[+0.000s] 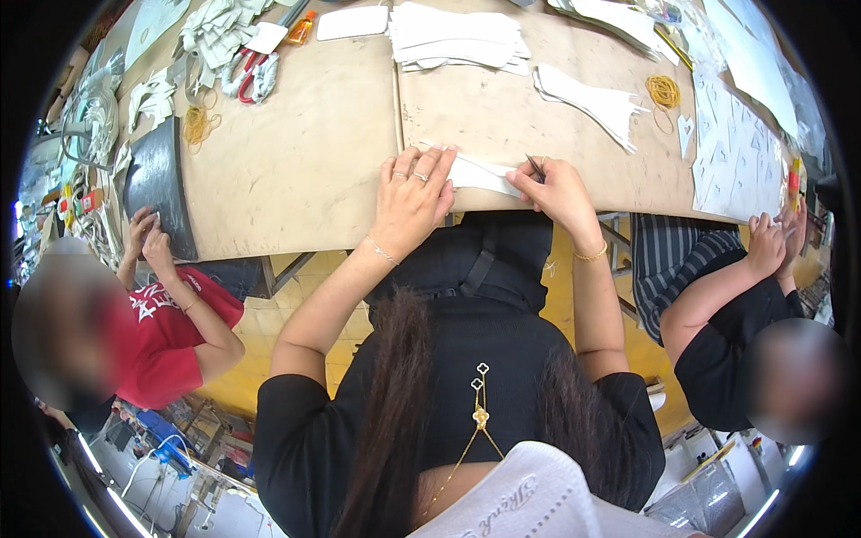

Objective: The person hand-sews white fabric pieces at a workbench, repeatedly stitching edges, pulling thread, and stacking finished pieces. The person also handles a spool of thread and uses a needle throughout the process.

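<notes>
A white, narrow-waisted cut piece [482, 174] lies near the table's front edge, between my two hands. My left hand [414, 193] rests on its left end with fingers stretched out flat, hiding that part. At the other end, my right hand [563, 195] pinches a slim dark pen-like tool [535, 167], whose lower tip is hidden by the fingers. Beyond them lies a small pile of similar white pieces [587, 99] with narrow strips at one end. A larger stack of white pieces [457, 38] sits farther back.
The brown-covered table [296, 170] has a seam down its middle. Rubber bands [663, 91], red-handled scissors [244, 75] and an orange bottle [301, 28] lie toward the back. A black board [161, 190] is at left, beside one co-worker's hands [151, 244]; another's hands [773, 240] are at right.
</notes>
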{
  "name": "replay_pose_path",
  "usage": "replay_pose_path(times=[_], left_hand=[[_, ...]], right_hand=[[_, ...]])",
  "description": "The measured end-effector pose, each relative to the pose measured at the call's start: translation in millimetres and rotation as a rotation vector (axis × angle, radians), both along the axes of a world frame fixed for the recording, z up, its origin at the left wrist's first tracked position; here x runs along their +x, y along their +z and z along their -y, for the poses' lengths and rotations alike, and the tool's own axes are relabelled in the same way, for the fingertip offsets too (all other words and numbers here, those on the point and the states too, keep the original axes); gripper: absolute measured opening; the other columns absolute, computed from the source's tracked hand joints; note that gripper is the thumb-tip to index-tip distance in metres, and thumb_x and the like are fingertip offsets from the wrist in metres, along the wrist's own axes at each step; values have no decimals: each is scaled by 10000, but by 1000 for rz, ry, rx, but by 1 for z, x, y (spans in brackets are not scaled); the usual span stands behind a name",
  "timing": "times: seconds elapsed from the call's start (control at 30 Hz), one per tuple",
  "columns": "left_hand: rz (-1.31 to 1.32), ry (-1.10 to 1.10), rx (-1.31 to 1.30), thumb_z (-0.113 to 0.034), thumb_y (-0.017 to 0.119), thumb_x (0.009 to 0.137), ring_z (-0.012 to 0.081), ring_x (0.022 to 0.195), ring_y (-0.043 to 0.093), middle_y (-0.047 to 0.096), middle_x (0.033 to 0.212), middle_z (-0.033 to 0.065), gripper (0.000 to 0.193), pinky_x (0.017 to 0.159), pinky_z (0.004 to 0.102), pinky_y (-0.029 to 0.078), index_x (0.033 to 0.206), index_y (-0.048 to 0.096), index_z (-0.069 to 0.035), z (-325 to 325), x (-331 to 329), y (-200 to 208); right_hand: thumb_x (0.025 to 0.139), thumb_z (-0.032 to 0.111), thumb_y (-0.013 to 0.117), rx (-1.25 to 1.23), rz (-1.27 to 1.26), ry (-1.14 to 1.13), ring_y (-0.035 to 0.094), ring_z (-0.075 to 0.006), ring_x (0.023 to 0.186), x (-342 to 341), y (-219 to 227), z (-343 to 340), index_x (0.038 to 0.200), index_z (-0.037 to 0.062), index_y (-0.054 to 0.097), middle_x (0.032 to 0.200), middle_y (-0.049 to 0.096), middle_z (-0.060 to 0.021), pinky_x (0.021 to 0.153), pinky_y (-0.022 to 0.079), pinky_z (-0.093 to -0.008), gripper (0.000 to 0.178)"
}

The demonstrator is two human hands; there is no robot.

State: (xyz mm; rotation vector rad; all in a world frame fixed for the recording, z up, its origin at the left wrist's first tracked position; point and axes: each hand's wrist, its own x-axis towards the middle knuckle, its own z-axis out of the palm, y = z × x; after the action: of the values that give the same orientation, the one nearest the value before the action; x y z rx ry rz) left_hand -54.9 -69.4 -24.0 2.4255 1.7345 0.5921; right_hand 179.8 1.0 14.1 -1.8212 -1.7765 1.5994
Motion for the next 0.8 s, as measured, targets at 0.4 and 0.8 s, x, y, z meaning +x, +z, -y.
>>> replay_pose_path(times=[0.4, 0.8], left_hand=[[-226, -7, -1, -435, 689, 874, 343, 1187, 466, 538, 1328, 134, 522, 959, 491, 374, 1380, 592, -351, 6, 11, 0], [-216, 23, -97, -388, 720, 844, 404, 1266, 413, 494, 1357, 182, 554, 1003, 548, 361, 1373, 574, -319, 10, 38, 15]], right_hand=[[825, 271, 730, 134, 80, 78, 706, -288, 696, 0, -6, -9, 845, -28, 728, 717, 695, -189, 664, 535, -372, 300], [788, 286, 735, 176, 154, 141, 706, -325, 693, -3, -4, -16, 815, -1, 739, 726, 700, -188, 669, 542, -399, 288]])
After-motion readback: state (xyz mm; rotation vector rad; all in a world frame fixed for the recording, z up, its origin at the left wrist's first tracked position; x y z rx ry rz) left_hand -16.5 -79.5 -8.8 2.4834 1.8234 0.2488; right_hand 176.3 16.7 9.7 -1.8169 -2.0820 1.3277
